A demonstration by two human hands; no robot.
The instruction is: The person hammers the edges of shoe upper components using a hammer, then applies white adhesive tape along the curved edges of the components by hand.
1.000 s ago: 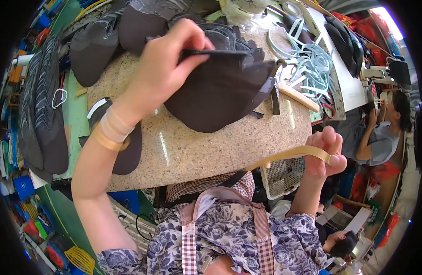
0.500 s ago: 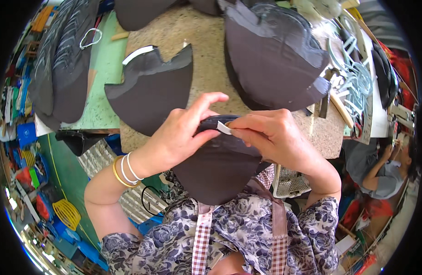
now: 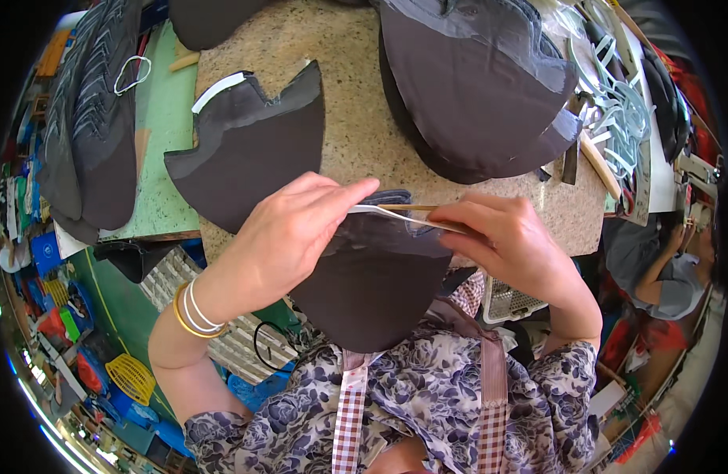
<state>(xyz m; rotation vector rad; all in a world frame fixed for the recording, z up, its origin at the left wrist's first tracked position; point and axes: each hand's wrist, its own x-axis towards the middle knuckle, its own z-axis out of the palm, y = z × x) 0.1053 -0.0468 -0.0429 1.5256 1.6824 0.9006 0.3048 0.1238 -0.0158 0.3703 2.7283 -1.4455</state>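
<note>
A rounded dark brown sheet piece (image 3: 372,292) with a greyish, shiny upper edge lies in front of my chest. Across its top runs a narrow white strip (image 3: 415,220), with a thin tan layer (image 3: 403,207) parting from it. My left hand (image 3: 297,229) is closed on the strip's left end, forefinger pointing right. At the other end, my right hand (image 3: 502,233) pinches the strip between thumb and fingers. Beyond my left hand lies a similar dark piece (image 3: 253,150) with a notched top and a white strip (image 3: 218,92) along one edge.
Stacked dark pieces (image 3: 475,95) sit on the speckled board (image 3: 352,110). More overlapping pieces (image 3: 103,158) lie at the left on a green surface (image 3: 162,189). Pale blue loops (image 3: 621,126) and a wooden stick (image 3: 599,166) are at the right. Another person (image 3: 664,272) sits beyond.
My right hand has moved right, and the white strip now stretches between both hands, with a tan layer showing. Before, only its short end showed in the pinch. My view has shifted slightly.
</note>
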